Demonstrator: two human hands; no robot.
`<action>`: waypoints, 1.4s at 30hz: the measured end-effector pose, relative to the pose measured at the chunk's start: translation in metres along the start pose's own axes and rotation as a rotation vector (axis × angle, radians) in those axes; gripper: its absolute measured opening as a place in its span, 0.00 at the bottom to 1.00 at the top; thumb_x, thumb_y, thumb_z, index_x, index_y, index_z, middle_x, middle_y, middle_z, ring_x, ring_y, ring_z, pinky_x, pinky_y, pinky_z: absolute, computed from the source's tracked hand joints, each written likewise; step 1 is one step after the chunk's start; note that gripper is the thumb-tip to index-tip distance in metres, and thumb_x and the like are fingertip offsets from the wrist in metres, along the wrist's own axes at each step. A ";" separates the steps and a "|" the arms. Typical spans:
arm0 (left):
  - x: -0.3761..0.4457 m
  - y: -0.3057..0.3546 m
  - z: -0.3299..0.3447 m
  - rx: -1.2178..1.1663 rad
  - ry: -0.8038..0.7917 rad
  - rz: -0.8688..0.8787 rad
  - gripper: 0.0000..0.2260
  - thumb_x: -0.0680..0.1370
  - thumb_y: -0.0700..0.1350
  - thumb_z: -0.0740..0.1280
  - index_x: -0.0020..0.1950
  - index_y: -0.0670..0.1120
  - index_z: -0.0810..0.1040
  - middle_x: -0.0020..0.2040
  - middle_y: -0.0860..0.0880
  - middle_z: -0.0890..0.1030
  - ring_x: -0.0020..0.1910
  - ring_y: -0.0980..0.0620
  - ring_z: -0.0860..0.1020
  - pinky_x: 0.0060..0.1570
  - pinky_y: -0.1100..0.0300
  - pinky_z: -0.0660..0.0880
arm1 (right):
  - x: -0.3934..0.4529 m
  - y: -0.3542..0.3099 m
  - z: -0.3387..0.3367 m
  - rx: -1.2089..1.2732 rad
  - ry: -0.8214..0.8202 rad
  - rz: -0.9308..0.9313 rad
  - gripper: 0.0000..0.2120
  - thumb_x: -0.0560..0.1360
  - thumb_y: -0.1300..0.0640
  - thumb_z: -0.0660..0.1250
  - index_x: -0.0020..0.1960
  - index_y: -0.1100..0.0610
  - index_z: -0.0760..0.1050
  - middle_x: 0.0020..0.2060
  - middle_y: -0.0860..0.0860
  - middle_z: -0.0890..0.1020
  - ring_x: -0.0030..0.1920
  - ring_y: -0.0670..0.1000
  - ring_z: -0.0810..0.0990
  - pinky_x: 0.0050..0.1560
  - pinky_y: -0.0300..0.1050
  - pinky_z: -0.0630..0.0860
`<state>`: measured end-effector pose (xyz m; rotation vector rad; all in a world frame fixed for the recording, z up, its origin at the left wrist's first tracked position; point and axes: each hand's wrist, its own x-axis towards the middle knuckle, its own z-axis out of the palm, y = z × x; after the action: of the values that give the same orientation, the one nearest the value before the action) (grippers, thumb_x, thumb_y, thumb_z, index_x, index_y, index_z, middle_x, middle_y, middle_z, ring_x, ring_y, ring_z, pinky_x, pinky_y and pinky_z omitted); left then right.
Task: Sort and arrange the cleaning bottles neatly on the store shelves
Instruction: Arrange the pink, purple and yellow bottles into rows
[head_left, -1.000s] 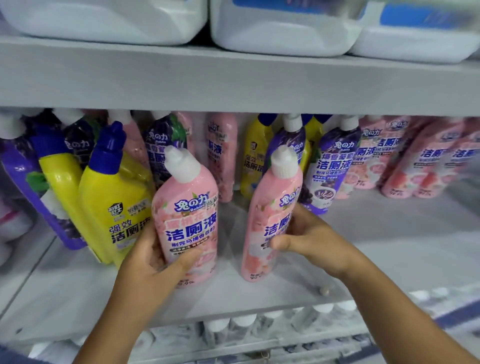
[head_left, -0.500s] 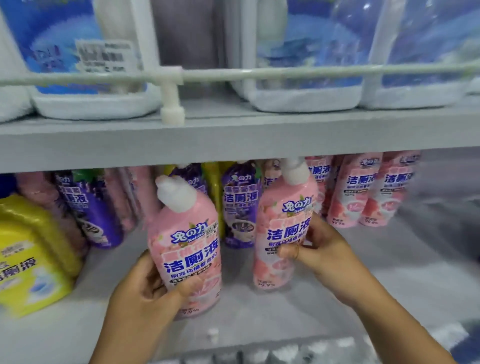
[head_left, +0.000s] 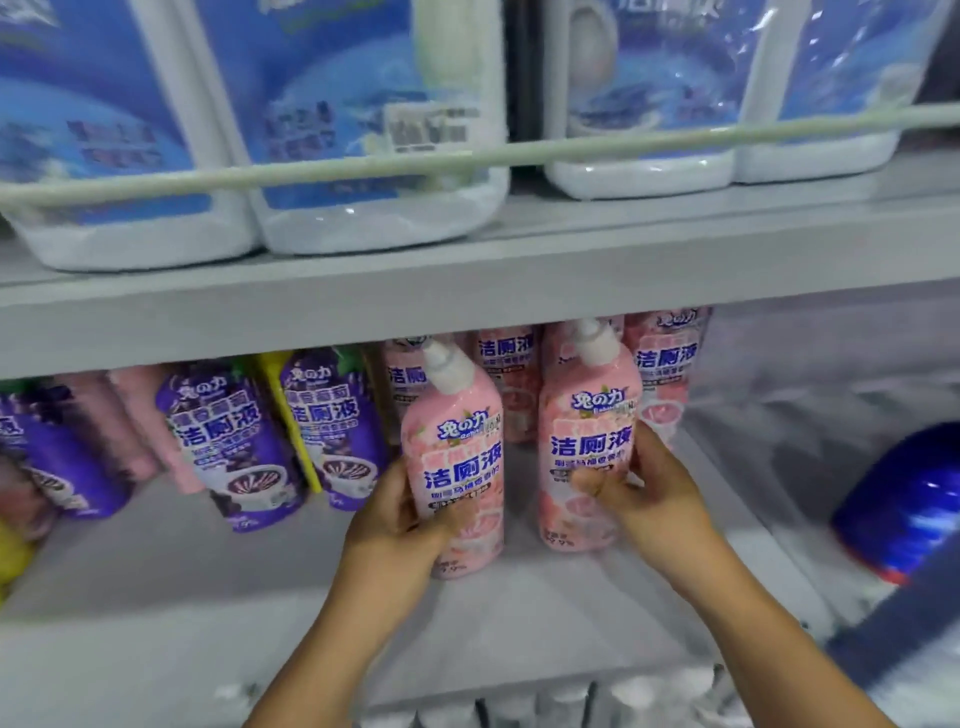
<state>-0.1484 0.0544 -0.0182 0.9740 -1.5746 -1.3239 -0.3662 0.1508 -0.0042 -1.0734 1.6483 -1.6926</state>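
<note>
While both hands grip them, left hand (head_left: 400, 519) and right hand (head_left: 660, 499), two pink white-capped bottles (head_left: 457, 457) stand upright.

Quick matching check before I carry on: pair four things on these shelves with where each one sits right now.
Things:
1. left pink bottle
2. right pink bottle
3. purple bottles
4. large white-and-blue jugs

Places:
A. upper shelf, behind the rail
B. held by the right hand
C. lower shelf, left of both hands
D. held by the left hand

Pairs: 1-D, 2-B, 3-C, 4-A
</note>
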 end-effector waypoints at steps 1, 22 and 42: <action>0.005 -0.002 0.005 0.004 0.010 -0.007 0.22 0.68 0.37 0.79 0.59 0.51 0.80 0.53 0.53 0.87 0.51 0.55 0.85 0.48 0.62 0.80 | 0.002 0.001 -0.004 0.009 0.012 0.004 0.22 0.74 0.68 0.74 0.62 0.48 0.78 0.46 0.38 0.86 0.47 0.40 0.85 0.40 0.37 0.82; 0.093 0.002 0.070 0.404 0.119 0.210 0.23 0.73 0.44 0.77 0.66 0.51 0.77 0.53 0.54 0.86 0.49 0.57 0.84 0.44 0.72 0.76 | 0.025 0.015 -0.069 0.081 0.238 -0.074 0.16 0.75 0.66 0.73 0.59 0.52 0.80 0.44 0.49 0.87 0.35 0.45 0.85 0.31 0.37 0.78; 0.132 0.058 0.032 0.593 0.382 0.172 0.33 0.76 0.47 0.73 0.76 0.42 0.63 0.75 0.39 0.64 0.73 0.38 0.69 0.69 0.43 0.71 | 0.039 0.046 -0.064 0.084 0.306 -0.106 0.20 0.80 0.65 0.67 0.70 0.55 0.71 0.52 0.44 0.82 0.42 0.32 0.82 0.39 0.27 0.76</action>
<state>-0.2272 -0.0498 0.0516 1.3173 -1.7243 -0.5050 -0.4472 0.1492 -0.0390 -0.9106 1.7081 -2.0608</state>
